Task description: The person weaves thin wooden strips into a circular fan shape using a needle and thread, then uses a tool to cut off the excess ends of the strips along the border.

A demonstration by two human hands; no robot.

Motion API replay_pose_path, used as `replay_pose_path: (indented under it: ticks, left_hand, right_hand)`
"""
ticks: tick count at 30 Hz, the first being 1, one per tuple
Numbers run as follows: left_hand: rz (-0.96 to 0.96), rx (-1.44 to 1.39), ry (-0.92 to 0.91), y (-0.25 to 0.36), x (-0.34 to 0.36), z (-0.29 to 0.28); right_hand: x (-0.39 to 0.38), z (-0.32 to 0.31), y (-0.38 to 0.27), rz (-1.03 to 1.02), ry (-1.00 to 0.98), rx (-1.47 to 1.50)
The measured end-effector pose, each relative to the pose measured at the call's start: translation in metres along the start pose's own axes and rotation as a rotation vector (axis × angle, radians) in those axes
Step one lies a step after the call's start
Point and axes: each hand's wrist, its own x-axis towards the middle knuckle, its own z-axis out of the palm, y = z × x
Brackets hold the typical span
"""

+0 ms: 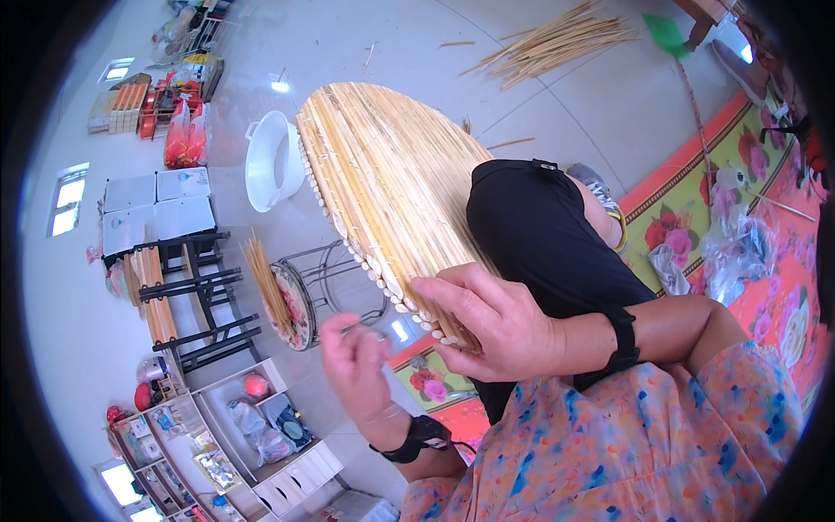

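Round mat of bound bamboo strips (391, 191), resting tilted on the person's lap, centre. Right hand (491, 322) clamps its near edge, grip pressed on the strip ends. Left hand (357, 361), blurred, hovers just left; grip unclear. Best practice: steady the rim while tying. Loose strips (557, 39) lie far on the floor (417, 35).

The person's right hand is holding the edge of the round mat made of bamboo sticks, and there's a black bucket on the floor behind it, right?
Nearly. The head view shows a white plastic bucket, not black. The right hand does grip the round bamboo-stick mat at its edge.
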Motion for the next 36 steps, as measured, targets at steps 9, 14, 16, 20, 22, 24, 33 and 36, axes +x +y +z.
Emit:
replay_pose_path:
  ticks: [9,14,16,20,22,24,33,36]
  left_hand:
    - [0.056,0.231,-0.286,-0.011,0.009,0.014]
    - [0.221,-0.270,-0.354,-0.027,0.014,0.000]
    - [0.191,-0.377,-0.354,-0.028,0.015,0.003]
    - [0.327,-0.455,-0.196,-0.029,0.020,0.024]
    - [0.374,-0.459,-0.121,-0.030,0.019,0.035]
    - [0.192,-0.914,-0.265,-0.029,0.015,0.042]
    - [0.181,-0.945,-0.225,-0.021,0.021,0.041]
    - [0.189,-0.947,-0.219,-0.024,0.021,0.037]
  right_hand:
    - [0.001,-0.004,-0.002,0.022,-0.064,-0.025]
    - [0.002,-0.004,-0.002,0.019,-0.069,-0.019]
    - [0.002,-0.004,-0.001,0.018,-0.059,-0.017]
    - [0.004,-0.005,-0.001,0.017,-0.068,-0.031]
    - [0.008,-0.005,0.001,-0.046,-0.048,-0.047]
    - [0.010,-0.004,0.002,-0.042,-0.054,-0.033]
    - [0.011,0.000,0.000,0.005,-0.096,-0.002]
    - [0.011,-0.001,-0.001,0.047,-0.134,0.029]
